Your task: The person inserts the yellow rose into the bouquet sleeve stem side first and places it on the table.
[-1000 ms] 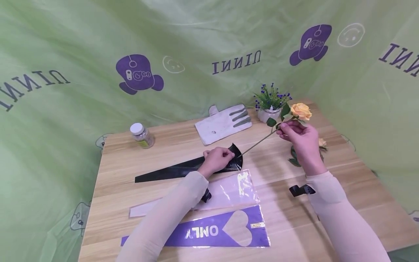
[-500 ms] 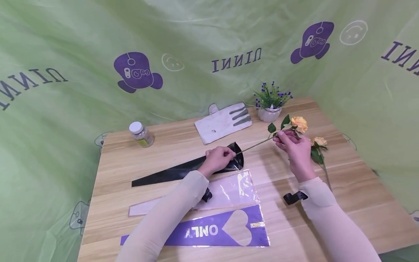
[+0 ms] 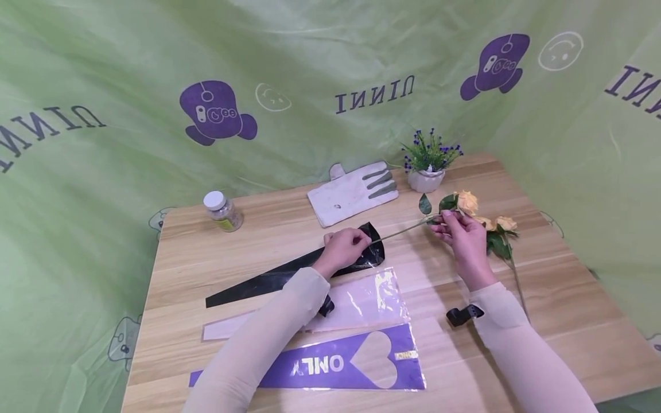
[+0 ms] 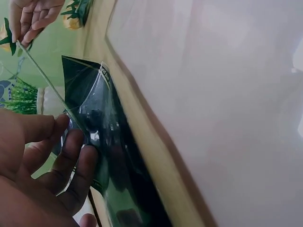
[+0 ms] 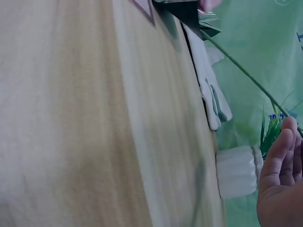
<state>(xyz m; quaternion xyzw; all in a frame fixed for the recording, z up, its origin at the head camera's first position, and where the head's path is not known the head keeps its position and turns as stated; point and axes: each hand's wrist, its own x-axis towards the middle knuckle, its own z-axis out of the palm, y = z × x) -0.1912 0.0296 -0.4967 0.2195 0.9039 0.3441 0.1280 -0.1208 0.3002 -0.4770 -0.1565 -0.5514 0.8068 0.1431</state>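
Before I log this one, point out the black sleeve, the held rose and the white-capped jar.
Black sleeve (image 3: 281,275), head view: on its tapering middle stretch.
Held rose (image 3: 467,202), head view: on its bloom.
White-capped jar (image 3: 226,218), head view: on its body, below the cap.

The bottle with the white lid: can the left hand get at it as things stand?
Probably not right away: the left hand is busy holding the black wrapper. Were it free, the bottle looks reachable, since nothing visible stands between them on the table.
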